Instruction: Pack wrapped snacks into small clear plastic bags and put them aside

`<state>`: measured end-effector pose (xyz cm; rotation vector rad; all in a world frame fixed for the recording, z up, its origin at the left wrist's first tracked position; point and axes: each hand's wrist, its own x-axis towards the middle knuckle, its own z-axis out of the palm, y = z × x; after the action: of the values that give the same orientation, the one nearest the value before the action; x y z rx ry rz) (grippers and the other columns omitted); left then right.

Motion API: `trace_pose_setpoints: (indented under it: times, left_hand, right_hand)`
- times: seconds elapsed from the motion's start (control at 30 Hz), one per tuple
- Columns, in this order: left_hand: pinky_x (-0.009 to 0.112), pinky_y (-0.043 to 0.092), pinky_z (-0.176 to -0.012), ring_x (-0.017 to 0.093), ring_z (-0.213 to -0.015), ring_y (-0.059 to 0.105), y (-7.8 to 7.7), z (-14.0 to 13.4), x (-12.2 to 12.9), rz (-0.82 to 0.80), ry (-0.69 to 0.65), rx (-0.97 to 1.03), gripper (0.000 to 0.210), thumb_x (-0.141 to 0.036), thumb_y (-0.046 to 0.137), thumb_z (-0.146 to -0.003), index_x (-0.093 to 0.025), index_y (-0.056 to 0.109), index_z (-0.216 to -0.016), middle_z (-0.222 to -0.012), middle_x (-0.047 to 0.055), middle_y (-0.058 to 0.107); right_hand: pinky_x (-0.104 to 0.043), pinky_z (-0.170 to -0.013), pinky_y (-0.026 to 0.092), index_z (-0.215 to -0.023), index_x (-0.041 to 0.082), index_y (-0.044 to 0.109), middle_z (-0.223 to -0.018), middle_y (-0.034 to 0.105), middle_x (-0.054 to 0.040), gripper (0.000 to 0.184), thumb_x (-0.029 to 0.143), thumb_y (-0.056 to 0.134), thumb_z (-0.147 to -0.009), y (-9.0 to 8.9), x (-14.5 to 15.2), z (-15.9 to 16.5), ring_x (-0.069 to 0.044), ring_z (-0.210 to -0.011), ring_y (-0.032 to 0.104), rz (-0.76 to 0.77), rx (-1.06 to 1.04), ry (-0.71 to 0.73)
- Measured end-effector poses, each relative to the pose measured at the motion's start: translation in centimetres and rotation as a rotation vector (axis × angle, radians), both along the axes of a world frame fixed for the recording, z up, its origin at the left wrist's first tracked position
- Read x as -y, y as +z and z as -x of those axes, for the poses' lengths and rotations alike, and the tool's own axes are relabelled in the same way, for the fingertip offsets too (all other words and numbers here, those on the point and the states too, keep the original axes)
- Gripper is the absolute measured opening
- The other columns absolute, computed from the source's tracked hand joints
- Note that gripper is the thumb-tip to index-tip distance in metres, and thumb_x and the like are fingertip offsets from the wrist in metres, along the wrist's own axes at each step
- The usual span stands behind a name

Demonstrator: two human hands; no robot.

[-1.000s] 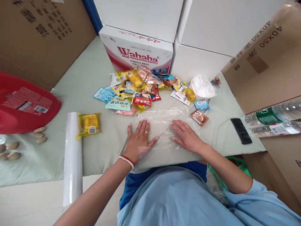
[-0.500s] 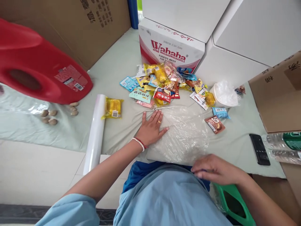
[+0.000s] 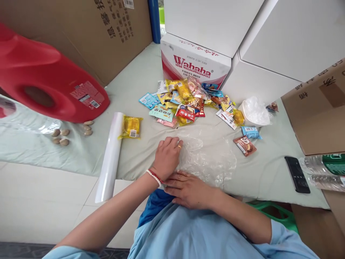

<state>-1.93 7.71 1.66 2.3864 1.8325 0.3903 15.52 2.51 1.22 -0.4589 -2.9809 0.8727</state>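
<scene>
A clear plastic bag point(image 3: 207, 158) lies spread and wrinkled on the cloth-covered table in front of me. My left hand point(image 3: 167, 158), with a ring and a beaded bracelet, is at its left edge, fingers curled down and closed on the plastic; the fingertips are hidden. Just nearer my body, my right hand point(image 3: 190, 189) rests flat over the bag's near left corner. Its fingers are stretched out and reach beneath my left wrist. Beyond the bag is a heap of wrapped snacks point(image 3: 185, 111). A yellow-wrapped snack point(image 3: 131, 127) touches a white roll point(image 3: 110, 158) on the left.
At left a large red jug point(image 3: 61, 82) stands near several brown nut-like pieces point(image 3: 60, 136). Behind the heap is a Wahaha carton point(image 3: 194, 61). To the right are a white tub point(image 3: 248, 113), loose snacks point(image 3: 244, 145), a black phone point(image 3: 297, 174) and plastic bottles point(image 3: 318, 164).
My left hand has gone from lying flat and spread to curled at the bag's left edge. My right hand has moved left from near my lap onto the bag's near corner, fingers straightened.
</scene>
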Motion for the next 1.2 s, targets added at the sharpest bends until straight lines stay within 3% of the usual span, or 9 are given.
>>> trace_pose_setpoints:
  times: [0.13, 0.3, 0.47, 0.53, 0.63, 0.77, 0.9, 1.1, 1.2]
  left_hand:
    - [0.053, 0.043, -0.108, 0.032, -0.131, 0.056, 0.4, -1.8, -0.8, 0.065, 0.024, -0.009, 0.048, -0.016, 0.037, -0.1, -0.014, 0.063, -0.14, -0.144, 0.017, 0.064]
    - [0.067, 0.014, -0.127, 0.035, -0.153, 0.038, -1.4, -2.3, -1.4, 0.047, 0.13, 0.04, 0.055, -0.039, 0.033, -0.106, -0.01, 0.058, -0.146, -0.155, 0.02, 0.055]
    - [0.073, 0.001, -0.126, 0.037, -0.161, 0.02, -3.2, -2.0, -0.1, 0.012, 0.172, 0.022, 0.067, -0.046, 0.034, -0.106, -0.004, 0.041, -0.158, -0.167, 0.025, 0.034]
    - [0.078, 0.002, -0.124, 0.037, -0.16, 0.023, -3.4, -2.0, 0.1, 0.054, 0.169, 0.028, 0.063, -0.042, 0.033, -0.105, -0.007, 0.041, -0.158, -0.168, 0.024, 0.033]
    - [0.081, 0.004, -0.122, 0.04, -0.159, 0.027, -3.2, -2.0, 0.1, 0.071, 0.166, 0.034, 0.061, -0.041, 0.036, -0.105, -0.008, 0.047, -0.155, -0.166, 0.025, 0.038]
    - [0.08, 0.005, -0.122, 0.04, -0.156, 0.032, -2.8, -2.0, -0.1, 0.032, 0.165, 0.037, 0.06, -0.044, 0.039, -0.104, -0.01, 0.049, -0.153, -0.162, 0.025, 0.044]
    - [0.081, 0.006, -0.122, 0.041, -0.155, 0.034, -2.8, -1.9, -0.1, 0.012, 0.166, 0.049, 0.061, -0.043, 0.038, -0.105, -0.009, 0.047, -0.155, -0.162, 0.025, 0.044]
    - [0.076, 0.002, -0.125, 0.037, -0.158, 0.03, -3.1, -1.9, 0.0, 0.004, 0.165, 0.085, 0.064, -0.045, 0.032, -0.107, -0.008, 0.041, -0.158, -0.166, 0.023, 0.039]
    - [0.075, 0.001, -0.126, 0.036, -0.158, 0.03, -3.1, -1.9, 0.0, 0.019, 0.174, 0.106, 0.064, -0.046, 0.031, -0.107, -0.009, 0.041, -0.159, -0.166, 0.022, 0.038]
  right_hand:
    - [-0.043, -0.134, 0.016, -0.15, 0.016, 0.057, -0.159, 0.054, -0.0077, 0.049, 0.041, 0.049, -0.109, 0.0, 0.8, 0.7, -0.023, -0.156, 0.034, 0.032, 0.005, -0.047]
    - [-0.042, -0.134, 0.018, -0.146, 0.017, 0.061, -0.162, 0.05, -0.0072, 0.046, 0.041, 0.053, -0.107, 0.8, 1.2, 0.5, -0.022, -0.158, 0.032, 0.186, 0.002, -0.07]
    - [-0.031, -0.111, 0.049, -0.124, 0.019, 0.073, -0.127, 0.077, -0.0062, 0.034, 0.037, 0.049, -0.108, 5.4, -3.6, -1.1, -0.018, -0.127, 0.066, 0.455, -0.123, -0.038]
    - [-0.032, -0.1, 0.054, -0.122, 0.023, 0.073, -0.116, 0.079, -0.0044, 0.034, 0.036, 0.045, -0.11, 7.1, -7.5, -0.4, -0.018, -0.11, 0.073, 0.349, -0.133, -0.256]
    - [-0.037, -0.099, 0.053, -0.116, 0.02, 0.074, -0.117, 0.077, -0.0096, 0.029, 0.03, 0.048, -0.107, 7.6, -13.4, 3.4, -0.025, -0.113, 0.07, -0.036, -0.005, -0.503]
    - [-0.036, -0.088, 0.056, -0.136, 0.016, 0.062, -0.131, 0.069, -0.0154, 0.04, 0.04, 0.058, -0.105, 5.1, -19.1, 10.2, -0.027, -0.108, 0.072, -0.303, 0.174, -0.667]
    - [-0.035, -0.087, 0.056, -0.13, 0.009, 0.062, -0.122, 0.073, -0.0152, 0.043, 0.044, 0.055, -0.107, 3.4, -21.6, 13.5, -0.025, -0.102, 0.073, -0.336, 0.209, -0.732]
    - [-0.034, -0.091, 0.053, -0.12, 0.016, 0.069, -0.119, 0.075, -0.0082, 0.03, 0.031, 0.046, -0.109, 7.2, -20.6, 8.3, -0.024, -0.106, 0.07, -0.322, 0.047, -0.73]
    - [-0.03, -0.09, 0.051, -0.116, 0.017, 0.071, -0.106, 0.075, -0.0035, 0.027, 0.035, 0.056, -0.103, 8.9, -18.6, 2.0, -0.02, -0.098, 0.068, -0.075, -0.277, -0.854]
